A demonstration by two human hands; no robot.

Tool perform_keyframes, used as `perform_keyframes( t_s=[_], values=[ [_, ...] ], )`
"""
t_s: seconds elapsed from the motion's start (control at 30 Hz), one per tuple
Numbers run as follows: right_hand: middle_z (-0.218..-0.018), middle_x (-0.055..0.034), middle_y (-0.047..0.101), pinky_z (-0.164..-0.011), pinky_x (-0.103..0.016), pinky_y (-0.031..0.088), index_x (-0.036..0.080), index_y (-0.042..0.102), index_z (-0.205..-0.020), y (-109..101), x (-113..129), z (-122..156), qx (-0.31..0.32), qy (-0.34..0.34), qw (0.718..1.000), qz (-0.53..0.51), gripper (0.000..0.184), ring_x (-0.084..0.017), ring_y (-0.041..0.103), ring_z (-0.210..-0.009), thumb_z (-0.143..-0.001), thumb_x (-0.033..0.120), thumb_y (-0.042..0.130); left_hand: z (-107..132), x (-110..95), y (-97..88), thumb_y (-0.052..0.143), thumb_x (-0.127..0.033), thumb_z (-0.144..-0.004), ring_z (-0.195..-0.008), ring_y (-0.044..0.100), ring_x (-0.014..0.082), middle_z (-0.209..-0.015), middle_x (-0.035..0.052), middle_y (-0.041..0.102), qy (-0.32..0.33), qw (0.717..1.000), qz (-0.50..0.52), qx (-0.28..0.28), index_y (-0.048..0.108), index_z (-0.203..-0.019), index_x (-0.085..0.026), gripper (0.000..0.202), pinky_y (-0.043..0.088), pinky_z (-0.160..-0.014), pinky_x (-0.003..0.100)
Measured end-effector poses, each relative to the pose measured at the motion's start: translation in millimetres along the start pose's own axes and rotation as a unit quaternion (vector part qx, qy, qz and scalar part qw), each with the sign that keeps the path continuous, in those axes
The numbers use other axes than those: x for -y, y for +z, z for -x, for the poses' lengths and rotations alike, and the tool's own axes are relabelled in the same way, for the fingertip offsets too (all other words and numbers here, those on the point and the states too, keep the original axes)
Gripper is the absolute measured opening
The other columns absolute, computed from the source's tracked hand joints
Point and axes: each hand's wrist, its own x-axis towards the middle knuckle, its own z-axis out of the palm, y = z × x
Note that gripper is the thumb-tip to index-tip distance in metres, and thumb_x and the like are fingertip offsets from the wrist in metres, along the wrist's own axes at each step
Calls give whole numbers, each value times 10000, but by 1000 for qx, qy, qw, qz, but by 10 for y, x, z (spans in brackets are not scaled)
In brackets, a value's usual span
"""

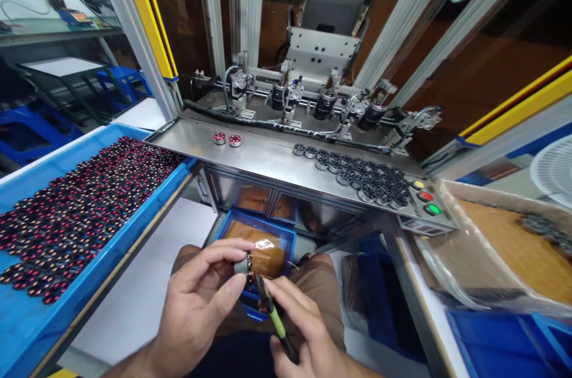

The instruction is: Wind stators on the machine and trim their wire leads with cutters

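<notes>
My left hand is closed, with fingers and thumb pinching a small round motor part with a grey side and copper at its right edge. Thin wires stick out from that part toward the right. My right hand is wrapped round a hand tool with a black and green handle, which looks like cutters or pliers. The tool's dark tip is close to the copper side of the part; whether they touch I cannot tell. Below both hands is a blue bin with a brown lining.
Two red-topped motor parts and a group of black ones lie on the metal ledge. Behind it stand machine fixtures. At left, a blue tray holds many parts. Buttons and a lined carton are at right.
</notes>
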Motion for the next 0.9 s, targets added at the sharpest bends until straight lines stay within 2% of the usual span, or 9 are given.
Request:
perform_keyframes(
  t_s=[0.13,0.37,0.5,0.63,0.9],
  values=[
    [-1037,-94,674,-713,-278,594,206,397,-1415,-1,-4,2,-2,-16,1000,10,771,-230,678,-931,-661,69,482,11,14,-8,610,-89,-880,-1154,618,153,-1162,3,702,12,1000,-12,7,681,-1021,-289,255,482,-1018,232],
    [-881,-81,706,-586,-279,559,184,488,-1358,6,-5,3,-12,-17,999,24,701,-228,676,-758,-665,73,479,12,-14,4,620,-88,-869,-1148,623,168,-1156,21,705,25,999,-30,21,679,-1033,-279,258,490,-1012,249],
    [-936,-86,700,-650,-278,575,182,479,-1367,30,-23,28,-33,-2,999,32,699,-223,677,-813,-680,58,479,14,-27,10,615,-80,-868,-1128,634,148,-1139,6,714,44,998,-35,18,678,-1027,-284,266,497,-995,220],
    [-1016,-85,673,-745,-279,582,186,433,-1402,51,-5,14,-35,-8,999,2,773,-220,666,-915,-640,54,468,18,-26,-10,621,-58,-852,-1112,649,143,-1137,6,719,79,995,-54,29,672,-1037,-274,289,514,-972,206],
    [-1030,-93,692,-731,-289,586,184,457,-1398,76,-12,35,-27,9,1000,-12,770,-233,676,-890,-637,70,481,37,-31,-11,630,-51,-833,-1107,655,148,-1123,19,725,104,991,-78,40,666,-1041,-260,297,523,-956,204]
  ],
)
